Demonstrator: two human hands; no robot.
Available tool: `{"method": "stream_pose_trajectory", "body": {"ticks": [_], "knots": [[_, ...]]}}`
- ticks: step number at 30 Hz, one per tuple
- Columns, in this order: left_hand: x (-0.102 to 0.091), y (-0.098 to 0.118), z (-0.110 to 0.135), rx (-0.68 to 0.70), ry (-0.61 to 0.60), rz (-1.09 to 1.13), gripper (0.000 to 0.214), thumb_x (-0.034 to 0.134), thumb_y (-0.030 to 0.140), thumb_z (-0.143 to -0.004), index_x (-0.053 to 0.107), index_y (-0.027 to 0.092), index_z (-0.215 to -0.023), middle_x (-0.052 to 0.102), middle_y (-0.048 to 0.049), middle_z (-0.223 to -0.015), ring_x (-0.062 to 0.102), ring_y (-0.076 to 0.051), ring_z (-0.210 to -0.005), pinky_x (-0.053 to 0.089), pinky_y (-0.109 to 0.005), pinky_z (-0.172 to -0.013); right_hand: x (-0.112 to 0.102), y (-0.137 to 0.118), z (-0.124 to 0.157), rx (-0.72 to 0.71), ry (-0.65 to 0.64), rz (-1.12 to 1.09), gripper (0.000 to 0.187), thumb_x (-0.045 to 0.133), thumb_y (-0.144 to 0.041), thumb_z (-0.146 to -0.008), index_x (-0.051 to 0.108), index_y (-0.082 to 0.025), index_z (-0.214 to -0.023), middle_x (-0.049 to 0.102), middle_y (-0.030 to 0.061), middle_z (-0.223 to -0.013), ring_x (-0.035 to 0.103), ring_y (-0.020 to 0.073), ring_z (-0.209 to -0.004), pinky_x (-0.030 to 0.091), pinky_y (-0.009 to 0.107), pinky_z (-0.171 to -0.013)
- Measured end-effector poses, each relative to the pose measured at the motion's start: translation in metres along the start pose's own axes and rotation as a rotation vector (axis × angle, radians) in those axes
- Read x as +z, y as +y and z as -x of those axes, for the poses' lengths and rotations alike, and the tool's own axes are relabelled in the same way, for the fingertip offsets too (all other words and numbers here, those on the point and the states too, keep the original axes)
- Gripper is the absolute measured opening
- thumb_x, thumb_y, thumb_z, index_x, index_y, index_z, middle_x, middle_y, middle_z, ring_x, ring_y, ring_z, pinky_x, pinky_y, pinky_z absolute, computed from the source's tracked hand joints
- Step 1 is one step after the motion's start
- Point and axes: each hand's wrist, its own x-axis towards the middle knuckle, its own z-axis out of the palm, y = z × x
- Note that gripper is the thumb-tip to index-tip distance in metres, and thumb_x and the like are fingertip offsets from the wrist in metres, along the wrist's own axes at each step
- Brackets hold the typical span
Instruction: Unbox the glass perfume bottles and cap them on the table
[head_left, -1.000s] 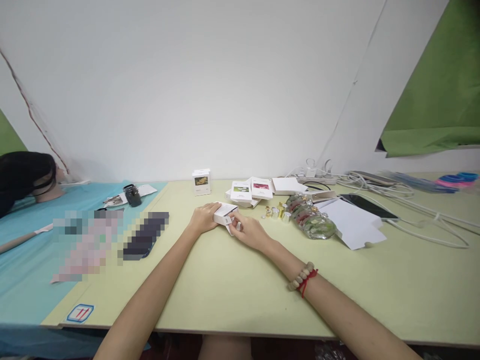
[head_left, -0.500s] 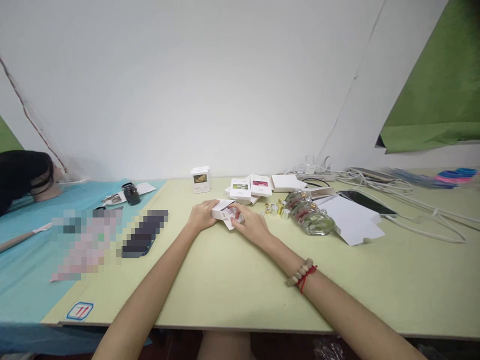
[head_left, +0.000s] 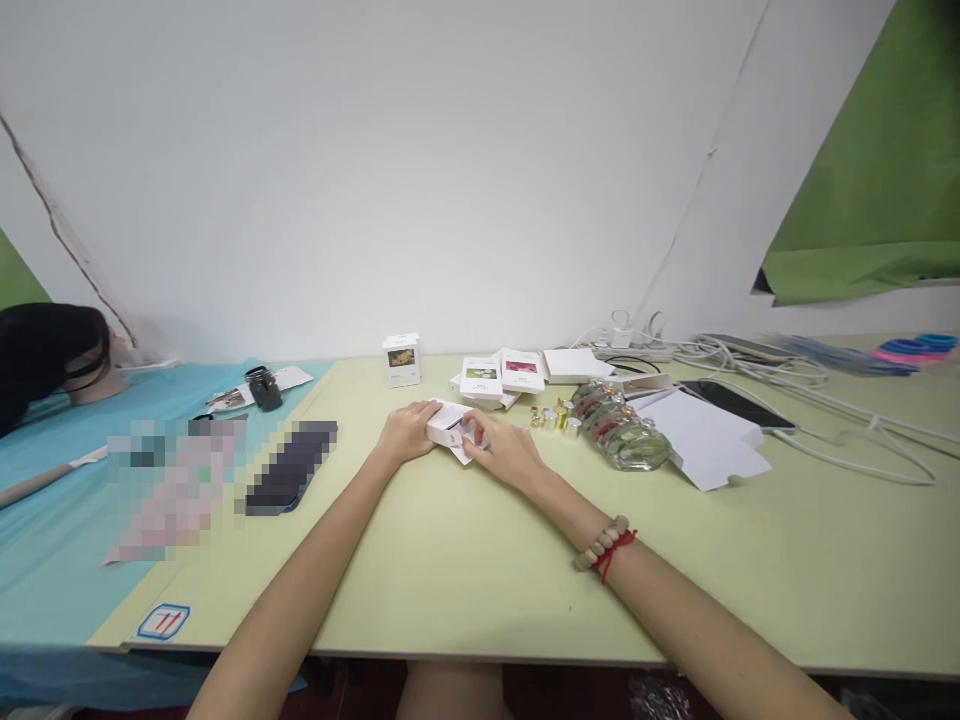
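Between my hands, low over the middle of the table, is a small white cardboard box (head_left: 445,434) lying on its side with its flaps out at the right end. My left hand (head_left: 409,430) is wrapped round the box's left end. At the flapped end, my right hand (head_left: 501,445) has its thumb and fingers bent on the flaps. Behind my right hand lie white boxes with a green picture (head_left: 481,377) and a pink picture (head_left: 522,370). Several small gold and silver caps (head_left: 555,415) stand to the right, beside clear glass bottles (head_left: 622,430).
A white box with a dark picture (head_left: 403,362) stands near the wall. White card sheets (head_left: 701,435), a dark phone (head_left: 739,408) and white cables (head_left: 862,425) lie at right. On the blue cloth (head_left: 45,540) at left are a dark jar (head_left: 262,388) and a mannequin head (head_left: 67,350).
My right fingers have shifted slightly at the box's open end, and the flaps sit at a different angle. My left hand keeps its hold on the box.
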Motion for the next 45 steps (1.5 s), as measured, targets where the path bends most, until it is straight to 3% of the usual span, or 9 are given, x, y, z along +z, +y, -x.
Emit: {"method": "stream_pose_trajectory", "body": {"ticks": [9,17,21,29,35,41,45], "knots": [[-0.0006,-0.0012,0.0002,0.018,0.008,-0.009,0.045,0.055,0.026,-0.07,0.05,0.021,-0.114,0.06,-0.0051,-0.111,0.058,-0.021,-0.097,0.049,-0.03,-0.074,0.0011,-0.0004,0.0005,-0.029,0.112,0.049,0.019,0.045,-0.037,-0.079,0.055,-0.024,-0.089,0.054,-0.0009,-0.084,0.051,0.0107,-0.064,0.03,0.023,-0.055],[0.0,-0.0008,0.0001,-0.003,0.025,-0.011,0.043,0.053,0.027,-0.07,0.05,0.021,-0.112,0.061,-0.0045,-0.108,0.058,-0.019,-0.097,0.048,-0.029,-0.074,0.0009,0.0023,0.0008,-0.088,0.188,0.002,0.021,0.043,-0.036,-0.081,0.057,-0.02,-0.08,0.052,0.0012,-0.106,0.045,0.0047,-0.052,0.032,0.021,-0.051],[0.0002,-0.0014,0.0002,0.001,0.015,-0.015,0.043,0.053,0.029,-0.07,0.05,0.021,-0.112,0.062,-0.0036,-0.106,0.058,-0.019,-0.095,0.048,-0.029,-0.071,0.0022,0.007,0.0001,-0.11,0.143,-0.04,0.022,0.042,-0.034,-0.082,0.057,-0.02,-0.074,0.059,-0.0004,-0.094,0.049,0.0068,-0.056,0.033,0.022,-0.054],[0.0037,-0.0041,-0.0004,0.092,0.02,-0.044,0.044,0.055,0.027,-0.07,0.05,0.019,-0.113,0.058,-0.0061,-0.114,0.055,-0.02,-0.1,0.048,-0.03,-0.077,0.0016,0.008,-0.0036,0.092,0.088,-0.035,0.03,0.052,-0.044,-0.074,0.064,-0.028,-0.096,0.066,-0.0022,-0.077,0.058,0.0135,-0.07,0.033,0.022,-0.058],[0.004,-0.0053,0.0002,0.158,0.004,-0.094,0.048,0.056,0.026,-0.069,0.048,0.018,-0.116,0.056,-0.0072,-0.118,0.054,-0.021,-0.101,0.047,-0.032,-0.08,0.0039,0.0077,-0.0041,0.227,0.009,0.068,0.039,0.051,-0.054,-0.07,0.066,-0.031,-0.099,0.068,0.0008,-0.077,0.059,0.0164,-0.071,0.032,0.023,-0.055],[0.0039,-0.0039,0.0012,0.31,-0.01,-0.121,0.044,0.048,0.026,-0.078,0.044,0.02,-0.122,0.053,-0.0061,-0.12,0.049,-0.018,-0.111,0.043,-0.031,-0.088,0.0036,0.0045,-0.0034,0.205,-0.023,0.099,0.034,0.049,-0.051,-0.072,0.068,-0.033,-0.094,0.067,-0.0001,-0.074,0.057,0.0157,-0.068,0.029,0.023,-0.052],[0.002,-0.0013,0.0005,0.337,-0.038,-0.13,0.049,0.045,0.019,-0.078,0.038,0.02,-0.126,0.051,-0.0046,-0.123,0.045,-0.016,-0.115,0.041,-0.028,-0.09,0.0033,0.0011,-0.0023,0.191,-0.003,0.074,0.03,0.05,-0.046,-0.073,0.067,-0.032,-0.093,0.067,-0.0013,-0.073,0.056,0.0144,-0.066,0.028,0.023,-0.052]]}}
